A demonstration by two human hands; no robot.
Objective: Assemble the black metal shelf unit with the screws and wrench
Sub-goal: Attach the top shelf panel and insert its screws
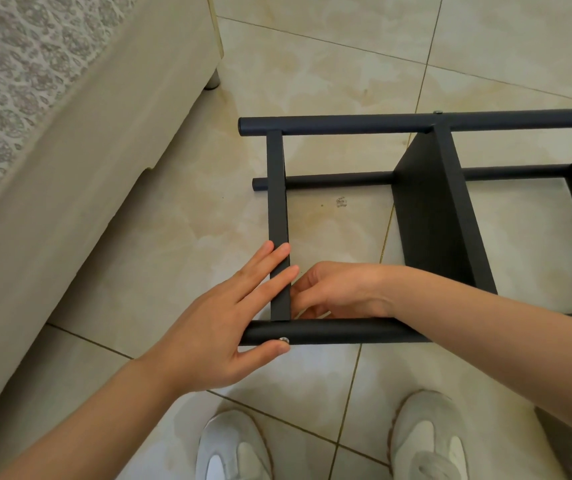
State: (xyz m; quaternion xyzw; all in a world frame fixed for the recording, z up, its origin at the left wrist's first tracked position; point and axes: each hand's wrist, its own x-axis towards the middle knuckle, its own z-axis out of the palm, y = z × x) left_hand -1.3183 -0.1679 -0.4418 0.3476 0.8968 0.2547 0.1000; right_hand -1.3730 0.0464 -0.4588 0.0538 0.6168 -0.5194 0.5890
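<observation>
Black metal shelf unit (429, 209) is being supported on its side by the tiled floor (312, 64). It is sitting just right of a beige upholstered sofa base (70, 150) and just ahead of two white shoes (429, 438). Its far tube (346, 121) and near tube (346, 330) are being joined at the left end by a flat crossbar (277, 202).

Left hand (222, 327): fingers are being held straight and slightly spread, laid flat across the lower end of the crossbar. The near tube's end is being covered by the palm. The thumb is being pressed along the tube's front, touching just under a silver screw (283, 339).

Right hand (340, 289): the forearm is being passed over the near tube. The fingers are being curled down into the inner corner where crossbar meets tube, fingertips against the crossbar's right edge. Whether anything is being pinched there cannot be told.

A second screw (436, 112) is being carried on top of the far tube.
</observation>
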